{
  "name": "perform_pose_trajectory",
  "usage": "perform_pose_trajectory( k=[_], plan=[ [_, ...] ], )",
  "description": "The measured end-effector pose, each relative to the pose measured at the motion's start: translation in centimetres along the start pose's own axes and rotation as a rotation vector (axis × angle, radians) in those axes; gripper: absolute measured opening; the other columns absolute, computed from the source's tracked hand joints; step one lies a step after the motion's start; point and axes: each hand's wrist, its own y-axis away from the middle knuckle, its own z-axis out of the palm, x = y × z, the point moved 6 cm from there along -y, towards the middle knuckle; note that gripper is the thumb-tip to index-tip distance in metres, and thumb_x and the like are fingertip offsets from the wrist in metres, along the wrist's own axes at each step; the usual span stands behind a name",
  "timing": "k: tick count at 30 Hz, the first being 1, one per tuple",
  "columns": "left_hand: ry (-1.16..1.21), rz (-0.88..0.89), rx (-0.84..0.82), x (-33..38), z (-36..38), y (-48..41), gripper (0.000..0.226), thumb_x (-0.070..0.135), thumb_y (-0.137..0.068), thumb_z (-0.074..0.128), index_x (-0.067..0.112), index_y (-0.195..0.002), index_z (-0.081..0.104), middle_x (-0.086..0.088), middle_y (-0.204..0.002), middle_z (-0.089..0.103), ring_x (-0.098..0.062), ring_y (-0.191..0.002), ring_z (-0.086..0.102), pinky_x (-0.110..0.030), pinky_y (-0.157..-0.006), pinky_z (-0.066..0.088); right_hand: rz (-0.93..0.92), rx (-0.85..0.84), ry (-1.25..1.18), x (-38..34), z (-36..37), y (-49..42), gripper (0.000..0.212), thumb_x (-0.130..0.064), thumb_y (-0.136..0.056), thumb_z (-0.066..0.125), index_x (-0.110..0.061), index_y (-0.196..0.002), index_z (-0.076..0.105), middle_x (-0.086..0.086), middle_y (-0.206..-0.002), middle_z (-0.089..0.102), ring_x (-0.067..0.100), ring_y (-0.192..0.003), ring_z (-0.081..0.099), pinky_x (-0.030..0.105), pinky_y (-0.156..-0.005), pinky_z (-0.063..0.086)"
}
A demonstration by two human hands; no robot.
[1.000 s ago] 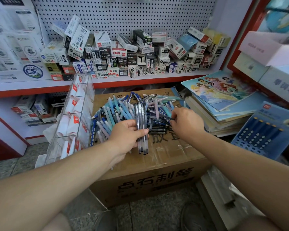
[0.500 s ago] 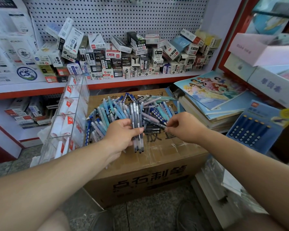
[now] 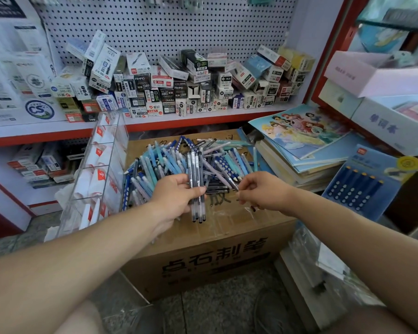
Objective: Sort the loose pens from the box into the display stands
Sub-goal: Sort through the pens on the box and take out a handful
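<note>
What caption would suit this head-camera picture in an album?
Left hand grips a bundle of clear pens; right hand pinches a lilac pen at the pen pile atop a cardboard box.

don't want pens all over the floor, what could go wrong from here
1. The left hand grips a bundle of dark pens near their middle only. Their lower ends fan out, so adding another could let some slip.
2. The right hand pinches one pen by its end while it lies across the pile. Dragging it out might roll neighbours off the rimless top of the cardboard box.
</note>
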Motion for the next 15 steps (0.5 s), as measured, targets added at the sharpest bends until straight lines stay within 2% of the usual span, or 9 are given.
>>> perform_pose_trajectory(
  k=[2, 4, 6, 8, 10, 13, 15],
  plan=[
    [-0.005, 0.018, -0.012, 0.4, 0.3, 0.1, 0.034, 0.003, -0.091, 0.073, 0.031, -0.082, 0.055, 0.022, -0.064, 0.071, -0.009, -0.085, 0.073, -0.036, -0.082, 0.057, 0.008, -0.018, -0.058, 0.1, 0.0, 0.2, 0.009, -0.013, -0.095, 0.069, -0.008, -0.099, 0.062, 0.007, -0.077, 0.072, 0.011, -0.055, 0.057, 0.025, -0.05, 0.046],
    [-0.014, 0.052, -0.023, 1.2, 0.8, 0.3, 0.036, 0.002, -0.092, 0.071, 0.031, -0.081, 0.052, 0.027, -0.053, 0.063, 0.007, -0.064, 0.067, -0.027, -0.069, 0.055, -0.006, -0.026, -0.089, -0.2, -0.5, 0.9, 0.019, -0.009, -0.094, 0.07, -0.012, -0.106, 0.056, 0.005, -0.069, 0.066, 0.013, -0.054, 0.057, 0.027, -0.05, 0.047],
    [-0.038, 0.088, -0.055, 2.3, 1.8, 0.7, 0.035, 0.002, -0.092, 0.07, 0.031, -0.082, 0.053, 0.028, -0.054, 0.062, 0.012, -0.056, 0.063, -0.029, -0.071, 0.053, -0.043, 0.013, -0.091, -0.9, -1.9, 1.9, 0.027, -0.007, -0.094, 0.07, -0.016, -0.114, 0.054, 0.007, -0.068, 0.064, 0.015, -0.055, 0.059, 0.03, -0.052, 0.049],
    [-0.058, 0.139, -0.104, 3.6, 3.1, 1.2, 0.035, 0.004, -0.091, 0.072, 0.036, -0.09, 0.057, 0.024, -0.065, 0.068, 0.008, -0.068, 0.067, -0.033, -0.078, 0.055, -0.066, 0.087, -0.136, -1.7, -4.1, 3.5, 0.027, -0.007, -0.095, 0.068, -0.017, -0.115, 0.052, 0.009, -0.072, 0.065, 0.018, -0.058, 0.063, 0.032, -0.055, 0.053],
    [-0.098, 0.197, -0.158, 5.1, 4.9, 1.9, 0.036, 0.005, -0.09, 0.073, 0.037, -0.092, 0.059, 0.022, -0.072, 0.072, 0.003, -0.076, 0.071, -0.029, -0.078, 0.058, -0.07, 0.156, -0.2, -1.8, -6.6, 5.9, 0.017, -0.012, -0.099, 0.064, -0.015, -0.109, 0.051, 0.013, -0.076, 0.068, 0.025, -0.062, 0.067, 0.036, -0.057, 0.056],
    [-0.136, 0.259, -0.23, 7.2, 8.3, 3.2, 0.021, 0.005, -0.09, 0.074, 0.024, -0.098, 0.07, 0.008, -0.087, 0.079, -0.016, -0.088, 0.076, -0.029, -0.072, 0.06, -0.047, 0.281, -0.254, -0.7, -9.9, 11.0, 0.017, -0.028, -0.103, 0.058, -0.012, -0.103, 0.052, 0.018, -0.084, 0.071, 0.037, -0.068, 0.072, 0.042, -0.06, 0.06],
    [-0.12, 0.281, -0.271, 8.2, 11.1, 4.1, 0.02, 0.005, -0.089, 0.075, 0.015, -0.106, 0.072, -0.005, -0.096, 0.079, -0.023, -0.093, 0.076, -0.04, -0.08, 0.062, -0.035, 0.408, -0.265, 0.8, -11.7, 15.3, 0.021, -0.03, -0.103, 0.056, -0.009, -0.101, 0.055, 0.017, -0.08, 0.071, 0.035, -0.065, 0.073, 0.04, -0.056, 0.059]
  ],
)
